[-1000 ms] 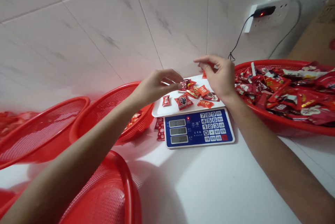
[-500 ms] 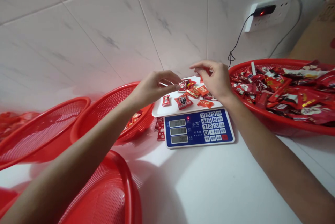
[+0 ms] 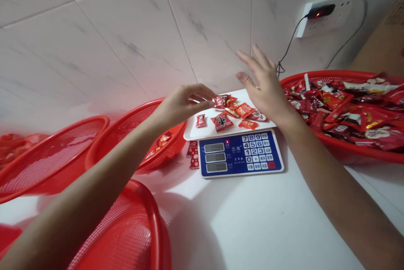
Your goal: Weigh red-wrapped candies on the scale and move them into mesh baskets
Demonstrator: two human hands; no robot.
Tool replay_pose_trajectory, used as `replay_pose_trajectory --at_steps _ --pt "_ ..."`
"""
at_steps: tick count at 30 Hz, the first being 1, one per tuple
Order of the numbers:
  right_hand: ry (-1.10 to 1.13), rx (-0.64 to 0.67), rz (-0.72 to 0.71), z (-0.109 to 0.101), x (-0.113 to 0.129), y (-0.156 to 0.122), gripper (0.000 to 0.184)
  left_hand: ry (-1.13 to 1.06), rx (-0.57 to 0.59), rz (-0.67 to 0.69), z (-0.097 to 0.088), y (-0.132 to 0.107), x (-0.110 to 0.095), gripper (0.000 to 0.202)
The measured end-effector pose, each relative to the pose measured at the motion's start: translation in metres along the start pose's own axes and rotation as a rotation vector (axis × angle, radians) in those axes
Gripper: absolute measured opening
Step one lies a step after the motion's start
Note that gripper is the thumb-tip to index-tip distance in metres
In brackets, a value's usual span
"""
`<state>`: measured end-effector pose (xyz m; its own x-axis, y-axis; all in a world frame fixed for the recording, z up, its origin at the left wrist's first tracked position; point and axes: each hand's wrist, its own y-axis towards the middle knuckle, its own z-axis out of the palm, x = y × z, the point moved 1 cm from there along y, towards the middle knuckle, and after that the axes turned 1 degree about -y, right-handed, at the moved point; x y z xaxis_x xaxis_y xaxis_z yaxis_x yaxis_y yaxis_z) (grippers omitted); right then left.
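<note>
My left hand [image 3: 186, 103] reaches in over the left side of the scale's white tray [image 3: 192, 132]. Its thumb and fingertips close on the edge of a red wrapped candy [image 3: 220, 101]. Above the tray's right side, my right hand [image 3: 265, 86] is raised with fingers spread and nothing in it, slightly blurred. Several other red candies lie on the tray, among them one with a black character [image 3: 222, 122], an orange-red one [image 3: 248, 124] and a small one [image 3: 200, 121] set apart. A blue keypad and display panel [image 3: 241, 154] fronts the scale.
At right, a red basket [image 3: 341, 148] is heaped with wrapped snacks. A red basket [image 3: 94, 156] at left holds a few candies; more red baskets [image 3: 154, 228] stand nearer and farther left. Red packets [image 3: 194, 158] lie beside the scale. A cord hangs from the wall socket [image 3: 328, 19].
My right hand has lifted up off the tray and spread its fingers. An orange-red candy now shows more fully on the pile. My left hand has barely shifted.
</note>
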<state>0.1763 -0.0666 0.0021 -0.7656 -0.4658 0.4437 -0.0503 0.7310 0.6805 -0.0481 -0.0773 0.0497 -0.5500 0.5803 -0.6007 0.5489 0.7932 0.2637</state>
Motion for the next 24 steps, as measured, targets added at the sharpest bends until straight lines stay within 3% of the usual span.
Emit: replay_pose_trajectory --at_steps 5,18,24 --pt "0.034 -0.046 -0.062 -0.018 -0.001 -0.001 0.055 0.001 -0.007 -0.012 0.0 -0.001 0.001 0.023" --pt "0.053 0.039 -0.07 -0.013 -0.003 -0.002 0.054 0.029 -0.021 -0.015 0.001 -0.003 0.002 0.026" --pt "0.009 0.057 -0.03 -0.02 0.018 -0.003 0.045 0.037 -0.021 -0.024 0.001 -0.003 0.004 0.028"
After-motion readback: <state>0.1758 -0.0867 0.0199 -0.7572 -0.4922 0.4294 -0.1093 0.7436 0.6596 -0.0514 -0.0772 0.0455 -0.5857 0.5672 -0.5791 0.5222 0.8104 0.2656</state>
